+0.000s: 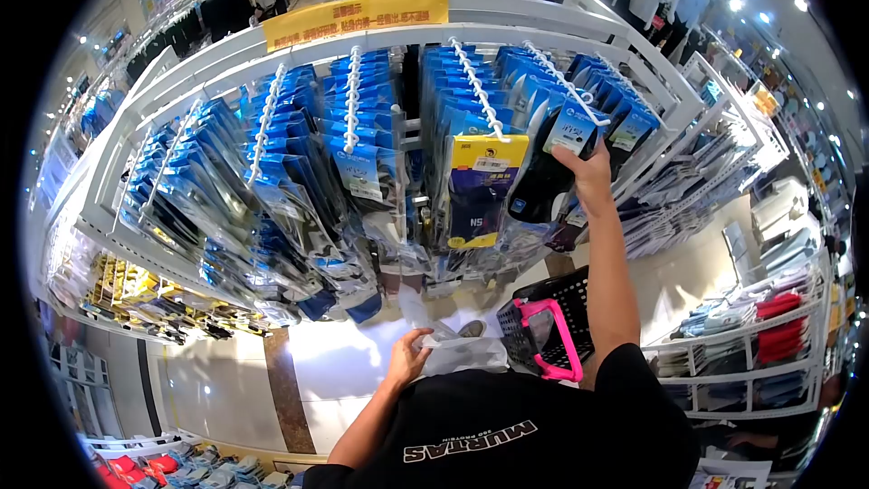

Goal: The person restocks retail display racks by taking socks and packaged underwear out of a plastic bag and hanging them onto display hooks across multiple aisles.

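My right hand is closed on the upper part of a blue-topped packet with dark socks, at the front end of a white hook on the right of the rack. Left of it, a yellow and purple packet hangs at the front of its own hook. Low in the middle, my left hand has its fingers bent at the edge of a whitish translucent sheet or bag. Many blue-topped packets hang in rows on the other hooks.
A black basket with a pink handle is below my right forearm. The white rack frame carries a yellow sign. Folded clothes fill shelves at the right. A person in black stands far off at the upper left.
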`<state>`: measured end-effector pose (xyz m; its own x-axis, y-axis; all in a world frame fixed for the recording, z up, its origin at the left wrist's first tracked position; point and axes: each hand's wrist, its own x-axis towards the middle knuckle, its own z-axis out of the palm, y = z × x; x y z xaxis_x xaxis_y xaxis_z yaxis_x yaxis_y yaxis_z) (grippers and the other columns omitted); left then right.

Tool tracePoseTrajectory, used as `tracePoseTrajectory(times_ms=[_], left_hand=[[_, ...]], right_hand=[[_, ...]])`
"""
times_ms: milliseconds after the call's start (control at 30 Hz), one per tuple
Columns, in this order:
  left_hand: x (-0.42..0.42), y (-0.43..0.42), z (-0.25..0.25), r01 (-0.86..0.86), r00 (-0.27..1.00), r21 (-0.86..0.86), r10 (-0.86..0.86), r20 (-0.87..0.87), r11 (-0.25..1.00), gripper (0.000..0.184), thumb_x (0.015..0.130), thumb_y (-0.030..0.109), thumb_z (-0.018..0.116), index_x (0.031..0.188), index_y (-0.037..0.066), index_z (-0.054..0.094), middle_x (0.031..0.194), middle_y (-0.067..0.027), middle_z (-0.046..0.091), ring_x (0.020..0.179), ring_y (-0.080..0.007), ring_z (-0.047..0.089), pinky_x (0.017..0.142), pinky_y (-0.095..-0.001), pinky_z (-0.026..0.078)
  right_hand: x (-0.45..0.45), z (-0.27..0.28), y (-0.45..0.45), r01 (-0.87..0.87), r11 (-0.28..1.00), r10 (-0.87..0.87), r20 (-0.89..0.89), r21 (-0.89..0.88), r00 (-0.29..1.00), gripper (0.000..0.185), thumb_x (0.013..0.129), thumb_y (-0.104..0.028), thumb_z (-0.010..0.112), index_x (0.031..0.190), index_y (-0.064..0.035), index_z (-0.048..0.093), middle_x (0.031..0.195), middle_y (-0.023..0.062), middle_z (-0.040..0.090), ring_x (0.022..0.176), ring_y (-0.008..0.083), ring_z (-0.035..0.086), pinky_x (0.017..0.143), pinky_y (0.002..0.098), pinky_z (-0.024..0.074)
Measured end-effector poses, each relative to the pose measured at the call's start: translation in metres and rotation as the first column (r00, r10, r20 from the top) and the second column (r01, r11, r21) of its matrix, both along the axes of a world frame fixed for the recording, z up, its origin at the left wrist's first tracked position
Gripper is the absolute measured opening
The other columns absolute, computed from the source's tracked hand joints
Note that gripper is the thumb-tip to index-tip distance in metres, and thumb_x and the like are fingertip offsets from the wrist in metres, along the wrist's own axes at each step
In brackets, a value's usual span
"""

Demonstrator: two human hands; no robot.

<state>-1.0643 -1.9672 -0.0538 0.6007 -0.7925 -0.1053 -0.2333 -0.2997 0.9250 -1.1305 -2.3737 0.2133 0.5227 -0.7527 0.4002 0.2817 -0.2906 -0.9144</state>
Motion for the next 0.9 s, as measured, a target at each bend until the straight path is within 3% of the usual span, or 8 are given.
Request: tracePoseTrajectory(times_ms=[133, 400, 500, 533, 633, 700, 800, 900], left_hand=[[-0.003, -0.001, -0.002, 0.01, 0.998, 0.083, -0.004, -0.063, 0.997, 0.037, 0.077, 0.008, 0.068, 0.115, 0.008, 0.067, 0.066, -0.0121, 0.058, 0.055, -0.017, 0.051, 0.066, -0.0339, 0.049], [-0.002, -0.013, 0.007, 0.029, 0.998, 0.136, -0.021, -0.063, 0.99, 0.036, 0.078, 0.008, 0.069, 0.114, 0.01, 0.069, 0.058, -0.0071, 0.051, 0.052, -0.0144, 0.047, 0.059, -0.0341, 0.046], [-0.001, -0.012, 0.002, 0.042, 0.999, 0.155, -0.041, -0.008, 0.987, 0.036, 0.08, 0.008, 0.068, 0.115, 0.009, 0.068, 0.07, -0.0077, 0.063, 0.055, -0.0122, 0.052, 0.057, -0.0313, 0.046], [-0.003, -0.012, 0.005, 0.017, 0.999, 0.148, -0.01, -0.044, 0.989, 0.036, 0.079, 0.008, 0.069, 0.115, 0.01, 0.068, 0.057, -0.0073, 0.05, 0.052, -0.0148, 0.047, 0.058, -0.0343, 0.046], [-0.004, -0.007, -0.001, 0.011, 0.999, 0.129, -0.005, -0.049, 0.992, 0.037, 0.079, 0.008, 0.068, 0.116, 0.01, 0.068, 0.059, -0.0076, 0.051, 0.052, -0.0157, 0.046, 0.059, -0.0345, 0.046], [-0.002, -0.006, -0.011, 0.001, 0.999, 0.127, 0.005, -0.049, 0.992, 0.037, 0.08, 0.007, 0.068, 0.116, 0.008, 0.067, 0.067, -0.0132, 0.06, 0.055, -0.0181, 0.053, 0.062, -0.0348, 0.049], [0.007, -0.013, -0.026, -0.033, 0.999, 0.08, 0.036, -0.037, 0.996, 0.035, 0.079, 0.007, 0.068, 0.113, -0.001, 0.065, 0.1, -0.0207, 0.07, 0.094, -0.0304, 0.067, 0.083, -0.0383, 0.051], [0.017, -0.013, -0.035, -0.082, 0.992, 0.068, 0.088, -0.095, 0.994, 0.033, 0.08, 0.003, 0.067, 0.113, -0.002, 0.064, 0.095, -0.0183, 0.07, 0.084, -0.0231, 0.064, 0.079, -0.0353, 0.05]], right_hand=[[-0.015, 0.002, -0.018, -0.102, 0.994, 0.106, -0.158, 0.033, 0.982, 0.041, 0.077, -0.011, 0.082, 0.112, -0.0019, 0.064, 0.102, 0.0033, 0.069, 0.092, 0.0129, 0.064, 0.088, 0.0284, 0.0487], [0.005, -0.009, -0.01, -0.174, 0.968, 0.194, -0.098, 0.182, 0.976, 0.046, 0.076, -0.008, 0.083, 0.116, -0.0007, 0.062, 0.105, 0.0053, 0.068, 0.097, 0.0149, 0.064, 0.092, 0.03, 0.0482], [0.019, -0.02, -0.003, -0.148, 0.978, 0.149, 0.008, 0.147, 0.989, 0.047, 0.079, -0.012, 0.082, 0.119, -0.0002, 0.06, 0.104, 0.0061, 0.068, 0.096, 0.0161, 0.065, 0.091, 0.0313, 0.0493], [0.022, -0.021, -0.002, -0.118, 0.986, 0.12, -0.013, 0.116, 0.993, 0.047, 0.079, -0.011, 0.081, 0.119, 0.0001, 0.059, 0.107, 0.007, 0.068, 0.097, 0.0166, 0.065, 0.091, 0.0314, 0.0493], [0.03, -0.024, -0.001, -0.105, 0.984, 0.107, -0.009, 0.145, 0.994, 0.047, 0.081, -0.011, 0.079, 0.122, -0.0008, 0.058, 0.11, 0.0074, 0.068, 0.098, 0.0173, 0.064, 0.09, 0.0313, 0.0492], [0.034, -0.028, 0.002, -0.023, 0.998, 0.026, -0.06, 0.059, 0.998, 0.042, 0.085, -0.011, 0.076, 0.122, -0.001, 0.059, 0.113, 0.0082, 0.068, 0.099, 0.0171, 0.064, 0.09, 0.0311, 0.0492], [0.041, -0.036, -0.004, 0.086, 0.995, -0.081, -0.097, 0.049, 0.992, 0.044, 0.083, -0.016, 0.079, 0.12, -0.0003, 0.06, 0.112, 0.0086, 0.069, 0.098, 0.0166, 0.065, 0.088, 0.0311, 0.0498], [0.038, -0.034, -0.004, 0.102, 0.995, -0.101, -0.112, -0.001, 0.988, 0.048, 0.079, -0.021, 0.083, 0.117, 0.0004, 0.063, 0.109, 0.0093, 0.07, 0.096, 0.0173, 0.065, 0.086, 0.0315, 0.0506]])
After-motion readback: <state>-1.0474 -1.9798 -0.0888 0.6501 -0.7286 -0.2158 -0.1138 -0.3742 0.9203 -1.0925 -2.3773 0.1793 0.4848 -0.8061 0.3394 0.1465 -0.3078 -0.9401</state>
